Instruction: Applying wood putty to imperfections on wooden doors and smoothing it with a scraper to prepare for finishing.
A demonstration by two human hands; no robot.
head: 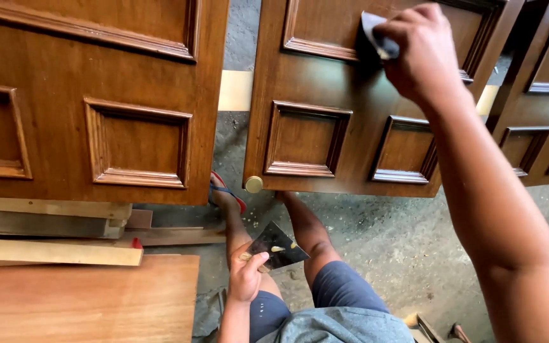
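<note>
My right hand (pixel 417 51) reaches up and presses a small grey pad or scraper (pixel 375 35) against the upper panel moulding of a brown wooden door (pixel 344 95) leaning in front of me. My left hand (pixel 247 274) rests low by my knee and grips a dark flat plate (pixel 279 246) with pale smears of filler on it. My legs, in blue shorts, stretch under the door; one foot wears a red sandal (pixel 227 190).
A second panelled door (pixel 90 101) leans at the left, a third (pixel 541 95) at the right edge. Timber battens (pixel 52 251) and a flat wooden board (pixel 84 298) lie at lower left. The floor (pixel 401 241) is grey concrete. A round knob (pixel 254 184) sits at the door's lower corner.
</note>
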